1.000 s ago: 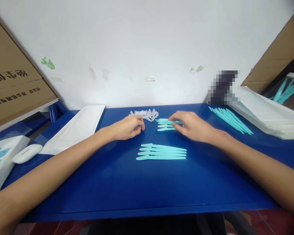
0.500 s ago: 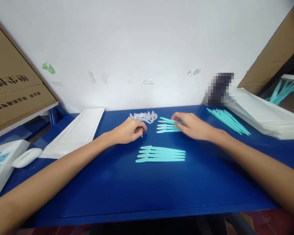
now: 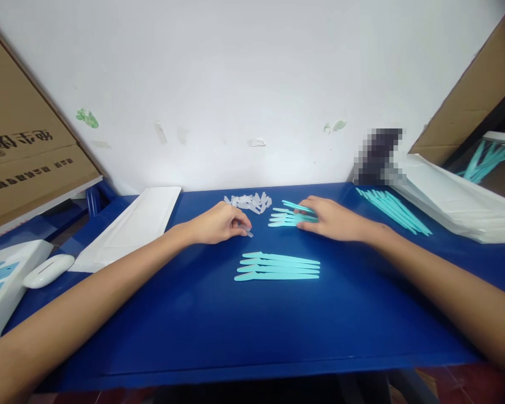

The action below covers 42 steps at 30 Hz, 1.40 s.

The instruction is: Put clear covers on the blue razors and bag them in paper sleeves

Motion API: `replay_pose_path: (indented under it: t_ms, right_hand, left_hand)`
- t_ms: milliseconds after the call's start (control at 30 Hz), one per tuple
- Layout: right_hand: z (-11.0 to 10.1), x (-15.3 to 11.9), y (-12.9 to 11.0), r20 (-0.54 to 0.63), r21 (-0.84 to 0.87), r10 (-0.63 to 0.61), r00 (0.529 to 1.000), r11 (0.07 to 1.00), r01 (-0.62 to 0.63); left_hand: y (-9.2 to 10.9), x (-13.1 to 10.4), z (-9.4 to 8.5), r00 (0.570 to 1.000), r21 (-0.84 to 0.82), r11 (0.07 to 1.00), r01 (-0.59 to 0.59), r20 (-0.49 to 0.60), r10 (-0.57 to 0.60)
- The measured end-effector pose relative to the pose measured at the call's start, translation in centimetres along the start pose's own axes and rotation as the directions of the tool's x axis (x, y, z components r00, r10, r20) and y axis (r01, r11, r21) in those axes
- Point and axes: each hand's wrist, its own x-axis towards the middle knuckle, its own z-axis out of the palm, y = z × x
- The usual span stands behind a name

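My left hand (image 3: 222, 225) is closed in a pinch on a small clear cap (image 3: 247, 230), in front of a pile of translucent caps (image 3: 252, 202). To its right, my right hand (image 3: 327, 219) grips a turquoise stick (image 3: 293, 206) between its fingers, over a row of several turquoise sticks (image 3: 281, 219) with pale tips at their left ends. Closer to the front edge, several turquoise sticks (image 3: 280, 266) lie side by side on the blue table (image 3: 244, 325).
More turquoise sticks (image 3: 393, 210) lie at the right, beside stacked white trays (image 3: 458, 202). At the left are a white tray (image 3: 130, 227), a white oval object (image 3: 49, 271), a white device (image 3: 8, 280) and a cardboard box (image 3: 29, 129).
The stick in my right hand has turned and lifted slightly off the row. The cap in my left fingers now points sideways to the right and shows more.
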Motion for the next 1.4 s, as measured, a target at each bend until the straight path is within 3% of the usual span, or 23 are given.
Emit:
replay_pose_path:
  t_ms: [167,300,400,533,733,867,1400]
  right_hand:
    - [0.4,-0.1,-0.5,-0.065,0.014,-0.025,0.998,1.000,0.026]
    - [-0.1,-0.7,-1.4,-0.112,0.108,-0.038,0.993,0.993,0.051]
    - [-0.7,-1.0,-2.3,-0.074,0.167,-0.103,0.992,0.979,0.115]
    - [-1.2,-1.1,-3.1,0.011,0.119,-0.130,0.992,0.985,0.127]
    - [-0.8,-1.2,-3.7,0.047,0.000,-0.224,0.973,0.974,0.225]
    - [-0.5,-1.2,-4.2,0.015,-0.055,-0.270,0.963,0.961,0.270]
    - [0.7,-1.1,-5.6,0.039,-0.215,-0.312,0.949,0.925,0.313]
  left_hand:
    - [0.6,0.1,1.2,0.993,0.030,0.993,-0.115,-0.029,0.116]
    - [0.9,0.1,2.0,0.991,0.077,0.989,-0.130,-0.025,0.132]
    - [1.0,0.0,2.1,0.990,0.090,0.986,-0.137,-0.013,0.139]
    - [1.0,-0.1,2.0,0.989,0.070,0.987,-0.144,-0.007,0.145]
    - [0.9,0.0,3.1,0.986,-0.182,0.983,0.018,-0.160,-0.048]
    - [0.8,0.1,3.6,0.970,-0.281,0.954,0.103,-0.184,-0.159]
    - [1.1,0.2,3.7,0.962,-0.348,0.926,0.146,-0.169,-0.215]
